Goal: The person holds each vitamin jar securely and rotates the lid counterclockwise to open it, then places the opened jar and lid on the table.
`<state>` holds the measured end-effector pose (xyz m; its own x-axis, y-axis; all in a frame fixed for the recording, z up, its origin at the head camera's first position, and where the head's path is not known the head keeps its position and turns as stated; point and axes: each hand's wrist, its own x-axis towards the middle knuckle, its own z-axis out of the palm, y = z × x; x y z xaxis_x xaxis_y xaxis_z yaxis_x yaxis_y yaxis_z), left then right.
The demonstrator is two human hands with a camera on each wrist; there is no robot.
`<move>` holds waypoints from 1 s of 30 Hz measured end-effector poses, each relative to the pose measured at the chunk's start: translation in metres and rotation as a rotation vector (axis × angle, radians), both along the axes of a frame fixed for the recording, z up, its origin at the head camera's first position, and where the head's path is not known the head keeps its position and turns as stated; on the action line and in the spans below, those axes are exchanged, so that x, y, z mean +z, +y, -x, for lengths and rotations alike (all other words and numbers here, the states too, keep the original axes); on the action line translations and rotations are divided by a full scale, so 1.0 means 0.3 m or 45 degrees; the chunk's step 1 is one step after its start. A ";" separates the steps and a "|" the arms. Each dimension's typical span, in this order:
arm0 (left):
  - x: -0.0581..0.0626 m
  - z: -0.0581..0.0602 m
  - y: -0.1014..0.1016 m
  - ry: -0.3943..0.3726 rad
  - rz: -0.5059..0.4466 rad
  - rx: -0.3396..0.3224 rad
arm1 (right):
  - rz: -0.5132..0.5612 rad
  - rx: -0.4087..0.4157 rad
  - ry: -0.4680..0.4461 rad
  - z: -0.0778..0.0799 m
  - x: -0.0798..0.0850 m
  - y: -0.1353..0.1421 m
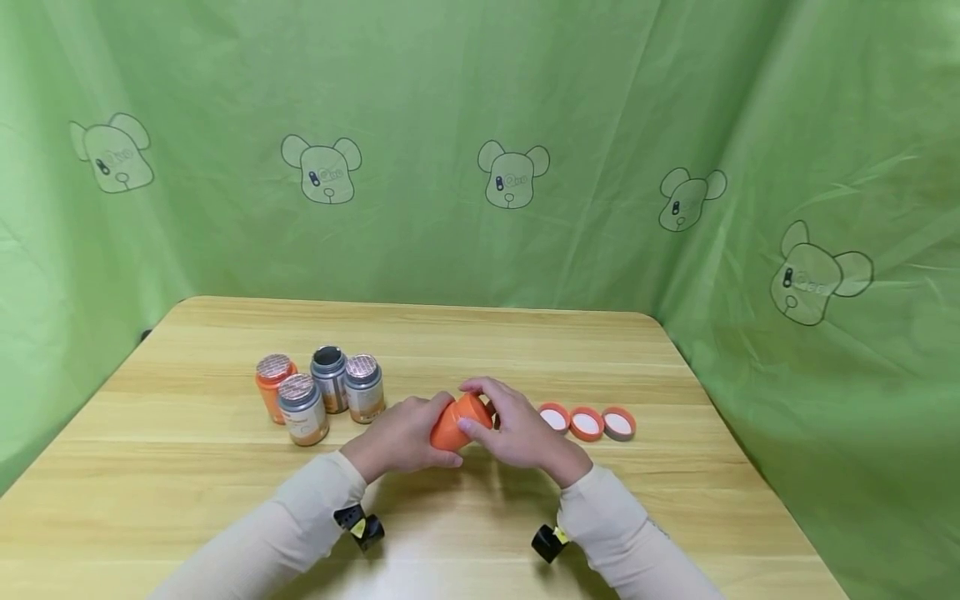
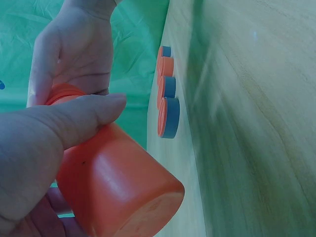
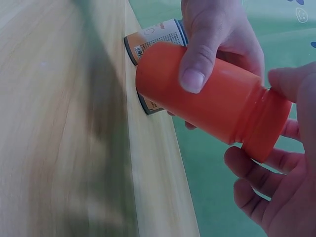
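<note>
An orange bottle (image 1: 448, 432) is held tilted above the table between both hands. My left hand (image 1: 405, 435) wraps round its body, the thumb lying along the side in the left wrist view. At its other end is an orange cap (image 3: 268, 126), which my right hand (image 1: 521, 427) grips by the edge with thumb and fingers. A thin gap shows between cap and bottle shoulder in the right wrist view. The bottle's base (image 2: 150, 215) points away from the right hand.
Left of the hands stand a capless orange bottle (image 1: 272, 398) and several grey bottles (image 1: 304, 421), most with foil seals; one grey bottle (image 1: 330, 392) shows a dark mouth. To the right, several caps (image 1: 586, 424) lie in a row, white liners up. A green curtain (image 1: 420, 250) surrounds the wooden table (image 1: 510, 333).
</note>
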<state>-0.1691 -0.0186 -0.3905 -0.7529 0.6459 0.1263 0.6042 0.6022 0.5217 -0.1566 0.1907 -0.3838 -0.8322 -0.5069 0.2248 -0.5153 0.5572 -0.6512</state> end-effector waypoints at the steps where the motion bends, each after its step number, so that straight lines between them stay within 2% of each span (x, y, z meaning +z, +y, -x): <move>1: 0.000 0.000 -0.001 -0.001 0.002 0.003 | -0.002 0.012 0.008 0.000 0.000 0.000; 7: 0.002 0.002 -0.004 -0.004 0.012 0.014 | 0.007 0.054 0.075 0.002 0.001 0.001; 14: 0.002 0.004 -0.005 -0.001 0.023 0.014 | -0.007 -0.031 0.018 0.002 0.002 -0.005; 19: 0.005 0.005 -0.004 0.002 0.026 0.015 | 0.024 -0.012 -0.011 0.002 0.004 -0.009; 30: 0.004 0.004 -0.006 -0.011 0.012 0.012 | 0.019 0.016 0.055 0.001 0.001 -0.005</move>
<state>-0.1703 -0.0205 -0.3893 -0.7601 0.6398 0.1139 0.5939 0.6129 0.5211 -0.1569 0.1892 -0.3836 -0.8151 -0.5136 0.2680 -0.5501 0.5411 -0.6361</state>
